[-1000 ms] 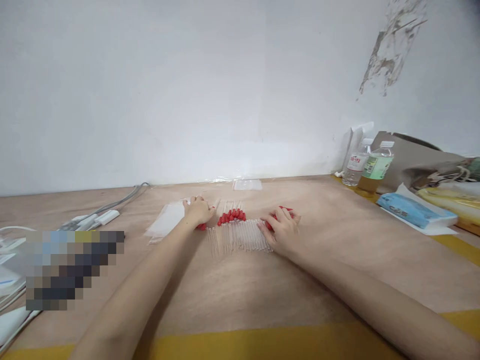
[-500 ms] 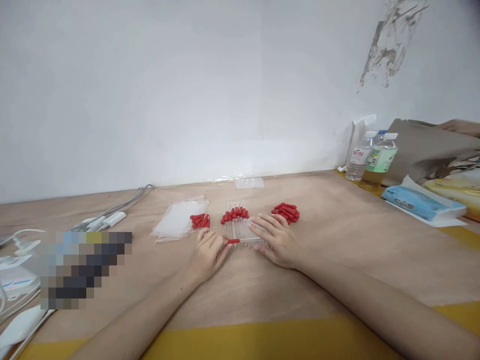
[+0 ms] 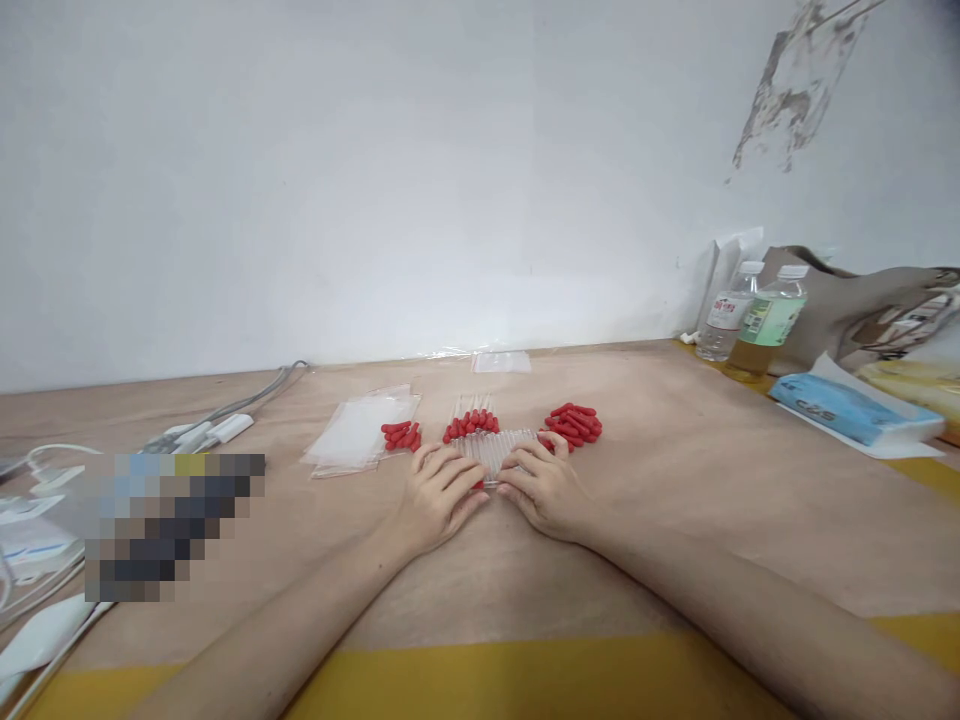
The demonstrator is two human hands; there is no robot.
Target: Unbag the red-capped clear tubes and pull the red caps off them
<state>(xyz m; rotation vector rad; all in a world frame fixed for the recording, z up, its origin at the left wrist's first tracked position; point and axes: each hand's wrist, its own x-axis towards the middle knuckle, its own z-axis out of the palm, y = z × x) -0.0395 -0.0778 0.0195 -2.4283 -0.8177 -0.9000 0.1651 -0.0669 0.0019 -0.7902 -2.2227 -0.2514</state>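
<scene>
My left hand point(image 3: 446, 495) is closed around the red bulb end of a clear dropper point(image 3: 492, 485), and only a bit of red shows by the thumb. At the dropper's other end, the fingers of my right hand point(image 3: 546, 490) are curled on the clear tube. Just beyond both hands lies a row of clear tubes point(image 3: 491, 452), partly covered by my fingers. Behind it are droppers with red bulbs point(image 3: 472, 424), side by side. Loose red bulbs point(image 3: 401, 437) lie beyond my left hand. A larger pile of red bulbs point(image 3: 574, 425) lies beyond my right hand.
Clear plastic bags point(image 3: 360, 432) lie at the left, with cables point(image 3: 225, 405) and a pixelated patch farther left. Two bottles point(image 3: 769, 320), a blue tissue pack point(image 3: 855, 408) and a grey-brown bag point(image 3: 832, 310) are at the right. A wall stands behind the table point(image 3: 675, 500).
My right hand's fingers have curled in and come closer to my left hand. My left hand has shifted slightly right and now covers most of the red bulb. The grey-brown bag has changed shape.
</scene>
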